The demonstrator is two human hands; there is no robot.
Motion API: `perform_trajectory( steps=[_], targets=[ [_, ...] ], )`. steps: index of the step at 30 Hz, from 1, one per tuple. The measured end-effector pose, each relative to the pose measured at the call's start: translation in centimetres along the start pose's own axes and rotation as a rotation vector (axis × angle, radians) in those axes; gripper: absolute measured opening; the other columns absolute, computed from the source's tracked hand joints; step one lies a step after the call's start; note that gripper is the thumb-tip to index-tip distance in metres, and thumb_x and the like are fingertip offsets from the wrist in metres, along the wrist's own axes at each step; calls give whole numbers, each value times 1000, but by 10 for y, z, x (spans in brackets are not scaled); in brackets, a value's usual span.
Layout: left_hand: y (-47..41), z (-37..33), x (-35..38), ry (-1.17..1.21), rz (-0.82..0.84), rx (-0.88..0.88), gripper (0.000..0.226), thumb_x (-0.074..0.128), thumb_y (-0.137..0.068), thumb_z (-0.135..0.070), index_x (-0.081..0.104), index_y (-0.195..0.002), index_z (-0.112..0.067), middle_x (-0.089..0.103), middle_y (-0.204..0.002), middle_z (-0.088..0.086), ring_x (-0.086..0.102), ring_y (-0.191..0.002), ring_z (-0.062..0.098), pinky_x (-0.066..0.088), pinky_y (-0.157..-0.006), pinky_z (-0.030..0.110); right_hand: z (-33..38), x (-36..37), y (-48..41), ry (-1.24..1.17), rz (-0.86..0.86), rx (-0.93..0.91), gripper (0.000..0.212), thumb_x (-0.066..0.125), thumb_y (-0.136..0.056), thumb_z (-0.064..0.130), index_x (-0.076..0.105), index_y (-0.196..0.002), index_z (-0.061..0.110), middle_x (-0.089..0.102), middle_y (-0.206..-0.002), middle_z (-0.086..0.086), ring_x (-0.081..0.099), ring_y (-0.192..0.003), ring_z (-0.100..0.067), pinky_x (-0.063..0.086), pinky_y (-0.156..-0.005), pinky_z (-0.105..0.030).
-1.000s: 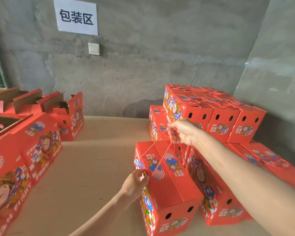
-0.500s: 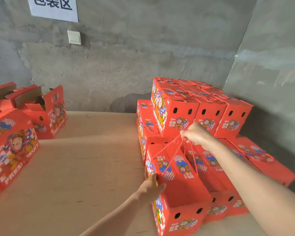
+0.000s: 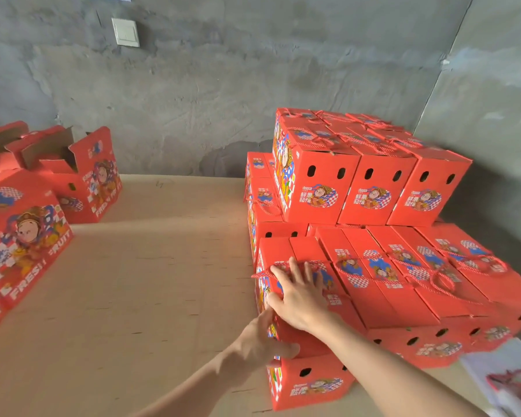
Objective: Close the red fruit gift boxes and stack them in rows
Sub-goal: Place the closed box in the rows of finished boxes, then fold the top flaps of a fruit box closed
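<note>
A closed red fruit gift box stands at the near left end of the bottom row of stacked red boxes. My right hand lies flat on its lid, fingers straight, over the red rope handle. My left hand presses against the box's left side, thumb on the lid edge. A second tier of closed boxes sits on the back of the stack, three across at the front.
Open red boxes with raised flaps and a closed one stand at the left on the cardboard-covered floor. Concrete walls close the back and right. A white bag lies at bottom right.
My right hand has let go of the rope handle and dropped flat onto the lid. The box now sits against the row. My left hand slid to its side.
</note>
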State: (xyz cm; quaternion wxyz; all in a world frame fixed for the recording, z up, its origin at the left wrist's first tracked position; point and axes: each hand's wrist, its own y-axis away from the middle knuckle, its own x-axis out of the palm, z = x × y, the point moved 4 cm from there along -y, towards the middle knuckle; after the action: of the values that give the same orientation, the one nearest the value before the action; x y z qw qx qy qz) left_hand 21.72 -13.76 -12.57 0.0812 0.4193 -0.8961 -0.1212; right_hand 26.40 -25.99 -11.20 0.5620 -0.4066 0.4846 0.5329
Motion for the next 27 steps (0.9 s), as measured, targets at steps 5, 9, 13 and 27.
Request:
perform_trajectory(
  steps=[5, 9, 13, 27],
  targets=[
    [-18, -8, -11, -34, -45, -50, 54, 69, -75, -3, 52, -124, -21, 62, -121, 2, 63, -107, 28, 54, -86, 50, -5, 4, -23, -31, -27, 5, 61, 38, -88, 48, 21, -146, 39, -1, -159, -5, -5, -144, -38, -5, -113, -55],
    [-40, -20, -25, -109, -73, -83, 52, 68, -77, 1, 51, -125, -13, 58, -126, 6, 60, -112, 27, 54, -87, 49, -1, -8, -51, -66, -24, -16, 58, 44, -89, 43, 28, -144, 33, 5, -158, -12, 1, -143, -38, -1, -115, -51],
    [-33, -20, -25, -294, -196, -25, 57, 75, -74, -18, 49, -125, -24, 56, -115, -12, 59, -104, 10, 57, -81, 35, -5, -16, -52, -76, -88, -36, 64, 45, -90, 45, 22, -148, 31, 5, -158, -12, 5, -144, -35, 3, -116, -49],
    [56, -42, -61, -578, -530, 69, 27, 46, -93, -16, 60, -92, 7, 61, -94, 31, 60, -89, 39, 34, -61, 27, 112, -34, -19, 487, 11, -254, 36, 46, -92, 41, 52, -126, 32, 46, -136, 7, 41, -128, -21, 25, -106, -41]
  ],
)
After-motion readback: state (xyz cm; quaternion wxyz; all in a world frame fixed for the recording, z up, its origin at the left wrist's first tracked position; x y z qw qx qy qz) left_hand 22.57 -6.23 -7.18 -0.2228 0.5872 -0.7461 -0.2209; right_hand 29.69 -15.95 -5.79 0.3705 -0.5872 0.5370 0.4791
